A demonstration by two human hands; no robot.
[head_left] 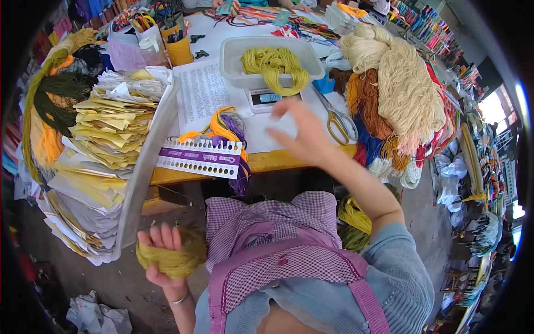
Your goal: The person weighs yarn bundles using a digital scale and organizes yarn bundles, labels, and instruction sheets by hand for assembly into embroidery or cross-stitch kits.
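Low at the left, beside the apron, my left hand (162,239) is closed around a bundle of olive-green thread (186,257). My right hand (300,133) hovers empty over the table edge, fingers apart and slightly blurred, just below a digital scale (257,99) with a lit display. On the scale rests a translucent plastic tub (231,65) holding a yellow-green thread skein (272,62), with one loop hanging over its front rim. Left of my right hand, a cross stitch thread card (199,158) lies at the table edge, with purple and orange threads (225,127) around it.
Scissors (339,123) lie right of the scale, next to a heap of cream skeins (409,83). A tall bin of yellowed papers (111,128) stands left. Behind it is a pen holder (179,47). Another person's hand (302,8) shows at the far edge.
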